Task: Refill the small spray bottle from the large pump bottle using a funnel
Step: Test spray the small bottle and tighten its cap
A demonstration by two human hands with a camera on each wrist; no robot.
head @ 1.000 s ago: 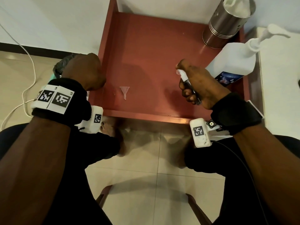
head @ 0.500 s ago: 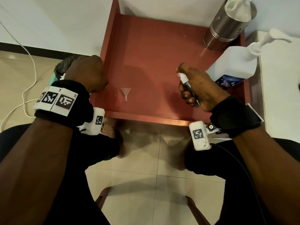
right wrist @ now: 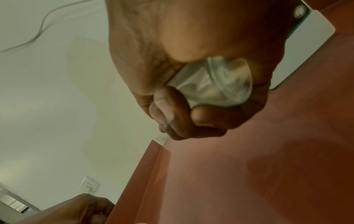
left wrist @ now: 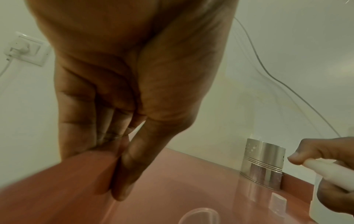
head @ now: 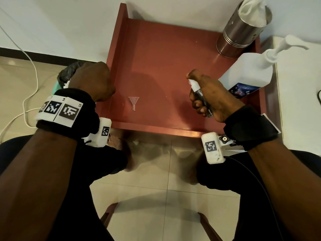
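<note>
Desk: Where is the spray bottle (head: 199,93)?
Field: In your right hand (head: 213,94), fingers clamped round its clear body, forefinger over the white head, held off the table (head: 165,49).
Desk: And your left hand (head: 92,80)?
Field: Thumb and fingers pinch the side rail (head: 120,40), likely for steadiness. The funnel (head: 134,101) lies between your 2 thumbs, uncollected; the pump bottle (head: 246,73) stands just beyond your right knuckles, within reach for pouring.

The funnel (head: 134,102) is lying on the table (head: 165,54) near its front edge, between the hands. The left hand (head: 92,80) is gripping the table's left wall. The right hand (head: 217,100) is holding the spray bottle (head: 194,86) right of the funnel. The pump bottle (head: 246,73) is standing behind that hand, and the canister (head: 239,37) is standing behind it, in the back right corner.
</note>
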